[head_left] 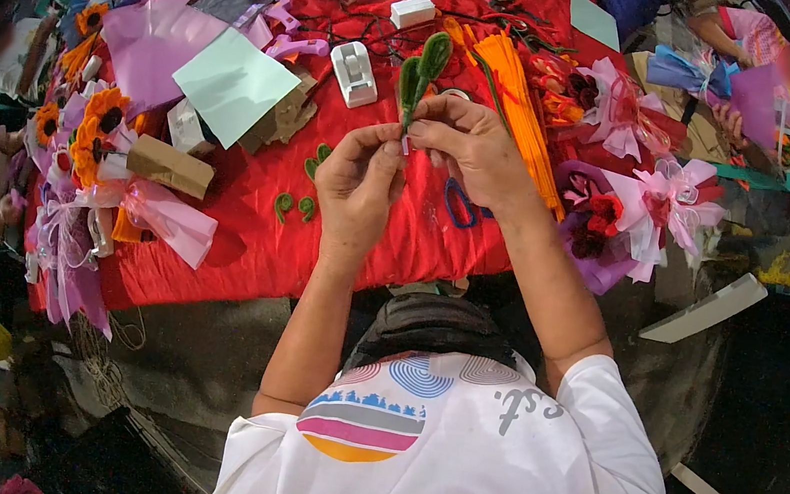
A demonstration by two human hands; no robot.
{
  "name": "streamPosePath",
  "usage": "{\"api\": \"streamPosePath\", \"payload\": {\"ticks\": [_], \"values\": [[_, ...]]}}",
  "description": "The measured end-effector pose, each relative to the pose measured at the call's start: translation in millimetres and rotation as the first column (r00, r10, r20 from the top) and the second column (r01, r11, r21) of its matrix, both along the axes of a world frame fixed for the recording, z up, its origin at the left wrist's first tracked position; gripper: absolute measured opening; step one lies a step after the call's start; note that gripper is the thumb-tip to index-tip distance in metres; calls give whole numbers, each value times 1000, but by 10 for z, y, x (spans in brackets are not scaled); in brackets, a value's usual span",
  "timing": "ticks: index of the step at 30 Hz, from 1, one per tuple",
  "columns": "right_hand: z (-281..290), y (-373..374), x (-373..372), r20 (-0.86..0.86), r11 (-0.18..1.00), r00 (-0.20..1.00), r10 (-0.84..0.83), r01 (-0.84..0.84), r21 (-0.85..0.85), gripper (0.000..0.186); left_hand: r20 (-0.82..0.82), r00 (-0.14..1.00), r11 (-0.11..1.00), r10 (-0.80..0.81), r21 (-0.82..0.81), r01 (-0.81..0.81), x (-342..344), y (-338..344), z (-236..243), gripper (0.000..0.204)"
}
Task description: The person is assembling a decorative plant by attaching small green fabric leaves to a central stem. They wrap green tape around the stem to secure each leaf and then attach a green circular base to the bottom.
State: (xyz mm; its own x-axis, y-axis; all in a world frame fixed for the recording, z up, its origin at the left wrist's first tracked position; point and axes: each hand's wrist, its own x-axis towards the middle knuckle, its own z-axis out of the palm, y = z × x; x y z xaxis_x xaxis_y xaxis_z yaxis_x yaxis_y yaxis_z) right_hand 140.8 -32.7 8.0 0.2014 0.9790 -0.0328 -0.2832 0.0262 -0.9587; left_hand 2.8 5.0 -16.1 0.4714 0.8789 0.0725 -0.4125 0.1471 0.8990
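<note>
Far left: another person's hand [10,210] near the edge of the counter [249,245], which is spread with creased red cloth. Next, orange sunflowers [96,129] with dark centres, bunched among lilac wrapping; a brown cardboard piece [170,166] beside them, a pink wrapped cone [178,225] just below. Behind, a purple sheet [143,48], partly overlapped by a pale green sheet [235,88] lying askew.

Moving right: two small green curls [294,208] flat on the cloth, left of the near wrist. White tape dispenser [354,74] beyond the hands.

Left hand [361,177]: thumb and finger closed in a narrow pinch at the base of a fuzzy green leaf piece [421,74]. Leaf piece is held upright above the cloth, around mid-counter, two rounded lobes uppermost. White box [412,12] farther back.

Right hand [470,141]: thumb and forefinger also pinched on the leaf piece's lower stem, fingertips close to the left ones. Blue loop handle [460,204] below this hand, partly covered by it.

Right of that, a long bundle of orange fuzzy sticks [522,113], lying slantwise. Farther right, a bouquet with red flowers [604,216] in pink and purple wrapping at the counter's edge.
</note>
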Motion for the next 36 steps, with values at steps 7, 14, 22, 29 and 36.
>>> {"api": "streamPosePath", "payload": {"ticks": [7,14,22,29,36], "values": [[-93,-81,-8,51,999,999,1,1,-54,10,-174,959,924,225,351,-153,81,-107,-143,12],[-187,-88,-28,50,998,998,-45,48,-49,10,-253,876,764,411,620,-179,74,-80,-181,15],[-208,-74,-33,-130,999,991,-36,34,-16,12,-186,944,890,272,422,-173,81,-103,-140,15],[-138,-86,-19,-17,999,999,-31,30,-20,10,-237,945,931,227,338,-139,87,-110,-127,13],[-172,-36,-21,-8,996,997,-81,80,-26,9,-226,935,933,274,299,-201,180,-38,-172,11]]}}
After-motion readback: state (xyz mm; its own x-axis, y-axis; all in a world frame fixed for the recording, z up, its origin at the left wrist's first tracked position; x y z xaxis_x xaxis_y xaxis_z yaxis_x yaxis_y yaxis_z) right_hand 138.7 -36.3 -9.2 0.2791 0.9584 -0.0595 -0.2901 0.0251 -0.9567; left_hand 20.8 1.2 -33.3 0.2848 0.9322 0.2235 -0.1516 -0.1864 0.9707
